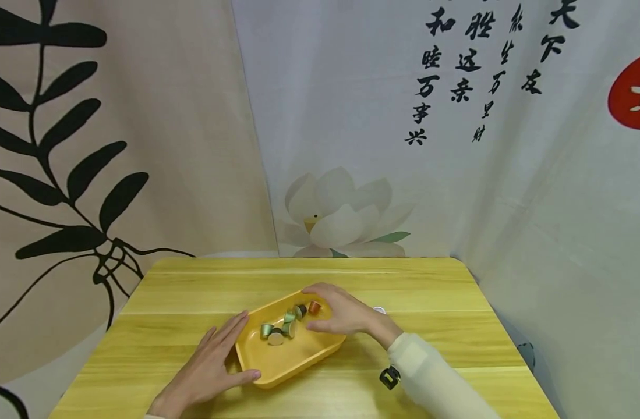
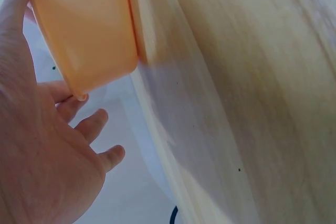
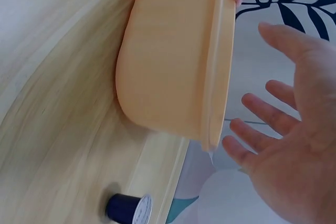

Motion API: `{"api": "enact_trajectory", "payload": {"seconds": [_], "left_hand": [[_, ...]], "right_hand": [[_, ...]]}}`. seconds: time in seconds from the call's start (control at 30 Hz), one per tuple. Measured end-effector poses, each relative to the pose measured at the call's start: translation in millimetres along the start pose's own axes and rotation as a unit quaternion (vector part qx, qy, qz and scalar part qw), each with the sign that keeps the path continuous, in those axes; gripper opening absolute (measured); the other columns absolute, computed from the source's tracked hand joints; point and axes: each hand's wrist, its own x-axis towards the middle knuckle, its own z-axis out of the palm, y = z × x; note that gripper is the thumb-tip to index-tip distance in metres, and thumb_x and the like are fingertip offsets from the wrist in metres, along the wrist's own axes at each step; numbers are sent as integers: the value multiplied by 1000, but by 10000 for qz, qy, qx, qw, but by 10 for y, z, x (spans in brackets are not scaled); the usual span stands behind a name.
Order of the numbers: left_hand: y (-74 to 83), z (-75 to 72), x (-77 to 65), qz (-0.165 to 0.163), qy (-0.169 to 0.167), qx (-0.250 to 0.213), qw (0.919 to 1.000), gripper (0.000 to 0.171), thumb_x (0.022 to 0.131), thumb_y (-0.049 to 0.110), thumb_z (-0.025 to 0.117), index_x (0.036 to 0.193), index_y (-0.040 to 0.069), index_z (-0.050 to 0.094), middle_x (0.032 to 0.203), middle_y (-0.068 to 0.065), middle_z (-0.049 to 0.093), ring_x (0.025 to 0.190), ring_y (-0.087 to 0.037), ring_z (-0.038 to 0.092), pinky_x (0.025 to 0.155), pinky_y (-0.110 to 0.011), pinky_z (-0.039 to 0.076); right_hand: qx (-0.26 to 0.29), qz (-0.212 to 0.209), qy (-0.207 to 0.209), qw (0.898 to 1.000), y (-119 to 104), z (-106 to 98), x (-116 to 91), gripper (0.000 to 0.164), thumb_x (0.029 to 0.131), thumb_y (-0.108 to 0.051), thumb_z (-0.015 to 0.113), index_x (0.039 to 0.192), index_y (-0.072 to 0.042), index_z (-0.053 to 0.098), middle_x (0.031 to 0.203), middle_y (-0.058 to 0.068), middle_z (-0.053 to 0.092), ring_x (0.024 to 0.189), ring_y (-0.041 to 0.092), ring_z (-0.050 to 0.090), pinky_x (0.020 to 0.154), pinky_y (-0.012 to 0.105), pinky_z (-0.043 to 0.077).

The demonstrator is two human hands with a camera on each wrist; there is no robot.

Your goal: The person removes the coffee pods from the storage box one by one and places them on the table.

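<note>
A yellow plastic tray sits at an angle on the wooden table, with several small coffee capsules in it: green, dark and one orange-brown. At its left end my left hand touches the rim, fingers straight and thumb spread over the near corner. My right hand is over the tray's right end with thumb and fingers spread, holding nothing. The right wrist view shows those fingers relaxed beside the tray's rim. A dark blue capsule lies on its side on the table, mostly behind my right wrist in the head view.
The wooden table extends around the tray on all sides. Behind it hangs a cloth backdrop printed with a plant, a flower and writing. A black band piece shows at my right sleeve.
</note>
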Motion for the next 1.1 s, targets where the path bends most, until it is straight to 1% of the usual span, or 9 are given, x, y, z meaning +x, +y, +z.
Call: {"api": "enact_trajectory", "payload": {"seconds": [0.13,0.23,0.3,0.43,0.5,0.67,0.83,0.97,1.1], "left_hand": [[-9,6,-21,-54,-48,-114,9999,120,90,75,84,179,12,33,187,-13,32,167,-49,42,130,-87,25],[-12,9,-32,-54,-46,-144,9999,119,90,74,84,179,12,34,186,-14,33,165,-50,44,128,-88,26],[-14,10,-28,-42,-36,-123,9999,119,90,74,84,178,12,34,187,-13,33,166,-49,44,128,-87,27],[-12,4,-13,-54,-25,-137,9999,120,90,74,84,179,12,34,187,-12,33,167,-48,42,129,-87,27],[-12,1,-6,-44,-15,-147,9999,119,90,74,85,178,12,34,187,-12,33,167,-48,42,129,-87,26],[-21,1,0,0,17,-176,9998,119,90,72,86,178,10,36,185,-15,36,165,-50,44,127,-88,27],[-38,4,2,-79,-43,-273,9996,120,89,71,87,179,12,34,186,-14,34,167,-49,41,129,-87,25],[-29,0,1,-24,4,-221,9998,120,89,72,87,178,11,35,186,-15,34,166,-49,42,128,-87,26],[-11,-13,7,5,29,-152,9999,121,89,74,86,178,11,35,186,-15,35,166,-49,43,128,-87,27]], "right_hand": [[-92,-57,-268,9996,-47,60,67,76,104,-39,82,168,-9,52,167,12,60,143,32,67,127,48,54],[-144,-168,-405,9989,-85,100,105,75,105,-38,83,166,-7,53,164,12,62,127,31,73,117,42,60],[-215,-205,-420,9987,-109,119,128,74,105,-38,83,166,-8,54,166,10,61,134,30,70,120,41,58],[-244,-176,-474,9984,-148,157,169,70,105,-35,82,165,-9,56,168,7,60,155,29,58,132,47,50],[-261,-172,-506,9982,-161,176,187,69,106,-34,82,165,-9,56,168,7,60,159,29,54,135,48,47],[-342,-206,-561,9976,-169,227,224,68,105,-34,83,163,-8,58,165,7,63,156,27,59,133,44,50],[-284,-158,-624,9975,-167,276,260,65,105,-33,84,160,-8,60,162,5,66,152,24,62,131,40,52],[-262,-87,-720,9970,-181,302,285,63,105,-34,84,159,-10,62,161,3,67,151,24,63,128,38,54],[-315,7,-734,9968,-200,316,306,62,104,-35,85,157,-12,64,158,2,69,147,25,66,126,35,55]]}}
